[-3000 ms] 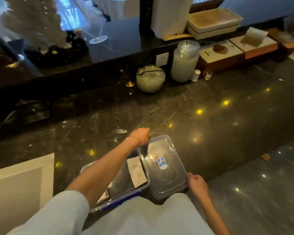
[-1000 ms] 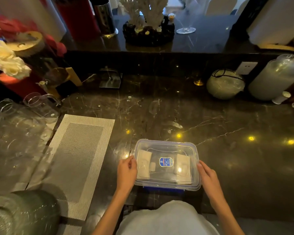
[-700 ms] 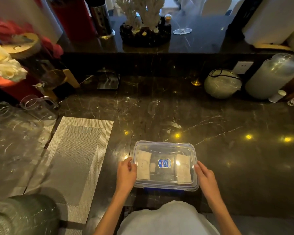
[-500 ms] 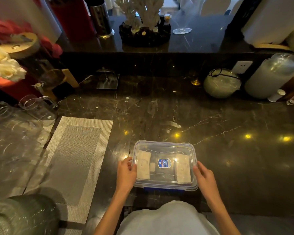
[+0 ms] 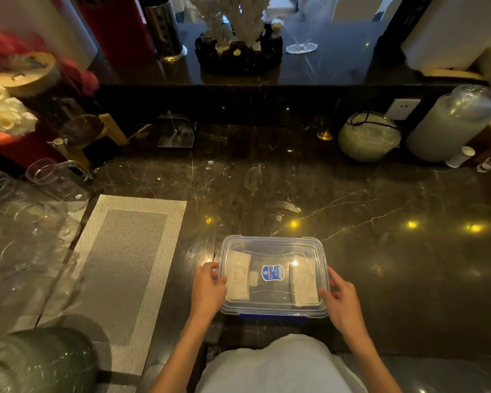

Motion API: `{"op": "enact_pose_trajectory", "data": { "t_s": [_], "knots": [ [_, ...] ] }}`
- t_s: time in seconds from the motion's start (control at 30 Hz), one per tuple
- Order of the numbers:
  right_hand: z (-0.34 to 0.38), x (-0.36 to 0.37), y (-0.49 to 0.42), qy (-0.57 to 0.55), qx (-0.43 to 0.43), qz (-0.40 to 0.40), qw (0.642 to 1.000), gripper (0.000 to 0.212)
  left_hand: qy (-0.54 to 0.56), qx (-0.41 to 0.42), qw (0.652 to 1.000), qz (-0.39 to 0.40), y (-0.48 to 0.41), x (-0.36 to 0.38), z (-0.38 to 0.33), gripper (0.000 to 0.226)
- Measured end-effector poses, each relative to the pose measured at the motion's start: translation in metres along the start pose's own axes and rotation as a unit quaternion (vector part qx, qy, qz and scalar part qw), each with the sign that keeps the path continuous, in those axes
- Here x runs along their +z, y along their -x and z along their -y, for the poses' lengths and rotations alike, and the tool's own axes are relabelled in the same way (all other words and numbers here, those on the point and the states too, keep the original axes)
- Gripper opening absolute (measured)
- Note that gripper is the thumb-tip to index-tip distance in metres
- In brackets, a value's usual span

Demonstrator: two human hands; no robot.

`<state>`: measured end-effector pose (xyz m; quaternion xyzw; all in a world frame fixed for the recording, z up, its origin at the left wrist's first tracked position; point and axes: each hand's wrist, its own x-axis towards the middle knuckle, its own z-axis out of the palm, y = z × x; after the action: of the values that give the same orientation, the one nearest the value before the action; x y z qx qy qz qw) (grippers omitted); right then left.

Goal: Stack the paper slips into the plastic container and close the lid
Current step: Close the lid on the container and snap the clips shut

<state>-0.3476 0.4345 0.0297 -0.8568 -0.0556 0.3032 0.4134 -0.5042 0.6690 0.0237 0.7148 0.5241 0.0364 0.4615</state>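
Plastic container [image 5: 272, 310]: 6 o'clock on tabletop [image 5: 380, 265]; paper slips [image 5: 238, 275] inside.
Lid [image 5: 272, 251]: seated.
Left hand [image 5: 207, 290], right hand [image 5: 342, 303]: each grip clasps a short side.
Advice: press both ends evenly until latched.

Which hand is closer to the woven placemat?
Left. The left hand grips the container's left edge, on the side toward the placemat; the right hand holds the far edge.

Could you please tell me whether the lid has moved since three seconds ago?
Yes. The clear plastic lid was leaning beside the open container; it now lies flat on top, covering the paper slips.
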Motion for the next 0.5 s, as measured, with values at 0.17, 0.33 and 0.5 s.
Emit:
{"op": "enact_pose_trajectory", "data": {
  "t_s": [0.17,0.33,0.5],
  "knots": [
    [-0.002,0.002,-0.001,-0.002,0.034,-0.028,0.999,0.056,0.007,0.000,1.000,0.007,-0.004,0.002,0.003,0.028],
    [-0.001,0.003,-0.001,0.015,0.039,-0.053,0.998,0.053,0.026,0.012,0.999,0.019,-0.008,0.003,0.011,0.024],
    [0.006,0.012,0.001,0.054,0.045,-0.093,0.993,0.052,0.001,0.000,0.999,0.051,-0.019,0.003,0.010,0.026]
  ]
}}
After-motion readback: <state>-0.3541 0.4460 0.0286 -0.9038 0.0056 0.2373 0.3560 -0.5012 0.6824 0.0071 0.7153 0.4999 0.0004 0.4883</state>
